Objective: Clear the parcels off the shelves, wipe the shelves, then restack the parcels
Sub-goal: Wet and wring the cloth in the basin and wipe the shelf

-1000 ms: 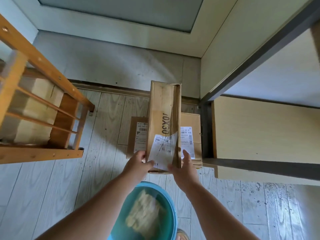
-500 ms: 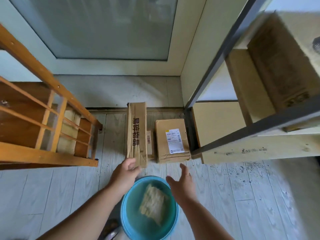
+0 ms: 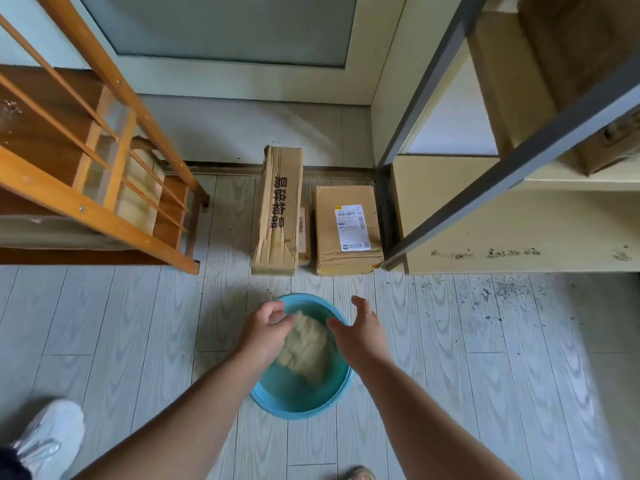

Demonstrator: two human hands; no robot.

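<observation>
Left hand: the left hand (image 3: 265, 329) reaches into the blue basin (image 3: 301, 403), fingers curled at the edge of the pale cloth (image 3: 306, 344); whether it grips the cloth, cannot tell.
Right hand: the right hand (image 3: 360, 330) is above the basin's right rim, fingers spread, holding nothing.
Parcels: a tall parcel (image 3: 277, 209) and a labelled parcel (image 3: 348, 230) sit on the floor (image 3: 121, 323), beside the metal shelf unit (image 3: 485, 216).
Shelf: a large box (image 3: 561, 74) lies on an upper shelf.
</observation>
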